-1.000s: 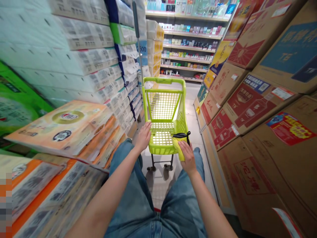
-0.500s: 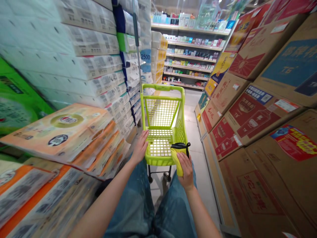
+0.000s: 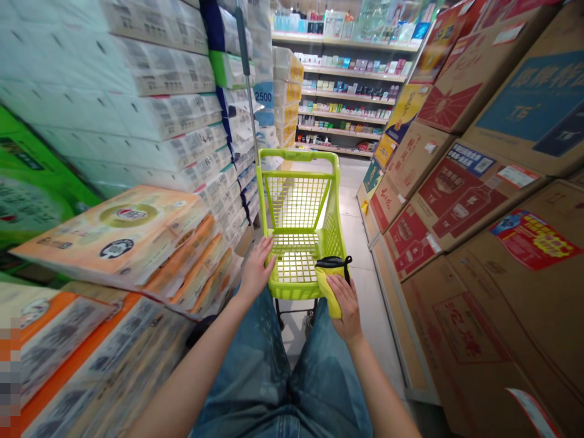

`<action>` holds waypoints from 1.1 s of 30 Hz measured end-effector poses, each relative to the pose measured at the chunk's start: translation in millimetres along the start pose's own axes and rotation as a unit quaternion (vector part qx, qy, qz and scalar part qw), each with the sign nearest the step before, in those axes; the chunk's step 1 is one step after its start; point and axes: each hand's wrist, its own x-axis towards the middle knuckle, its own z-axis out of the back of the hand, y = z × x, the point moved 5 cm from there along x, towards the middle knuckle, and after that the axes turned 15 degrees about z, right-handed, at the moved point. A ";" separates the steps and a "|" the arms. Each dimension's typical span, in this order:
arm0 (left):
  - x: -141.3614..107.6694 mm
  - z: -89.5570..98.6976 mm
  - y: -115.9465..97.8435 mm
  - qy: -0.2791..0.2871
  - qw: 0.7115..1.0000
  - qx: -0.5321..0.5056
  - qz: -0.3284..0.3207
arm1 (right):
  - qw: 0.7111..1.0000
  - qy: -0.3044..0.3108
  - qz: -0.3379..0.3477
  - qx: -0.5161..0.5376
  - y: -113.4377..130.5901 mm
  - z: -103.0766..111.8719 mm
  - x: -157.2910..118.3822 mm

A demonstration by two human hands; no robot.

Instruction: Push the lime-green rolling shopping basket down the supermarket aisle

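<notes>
A lime-green plastic shopping cart (image 3: 298, 292) stands right in front of my legs, its basket holding nothing that I can see. My left hand (image 3: 258, 267) rests on the basket's left rim near the front corner, fingers closed together over the edge. At the near right corner, my right hand (image 3: 345, 304) is wrapped round a yellow pouch (image 3: 331, 291) with a black top and a black loop, pressing it against the cart's rim.
Stacked tissue packs (image 3: 182, 109) rise on the left, with orange packs (image 3: 132, 231) lower and nearer. Cardboard cartons (image 3: 497, 328) line the right side. Shelves of small goods (image 3: 347, 91) stand ahead, beyond the tiled aisle (image 3: 353, 225). A grey pole (image 3: 244, 48) rises at the cart's left.
The view has shifted slightly. The cartons and orange packs sit a little differently in the picture, and the cart's wheels are now partly behind my legs. Both hands keep their places on the cart.
</notes>
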 end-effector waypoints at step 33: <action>-85.2 -1.8 -7.3 -0.015 0.993 0.120 -0.017 | 0.993 0.053 -0.082 -0.064 54.4 -25.3 29.8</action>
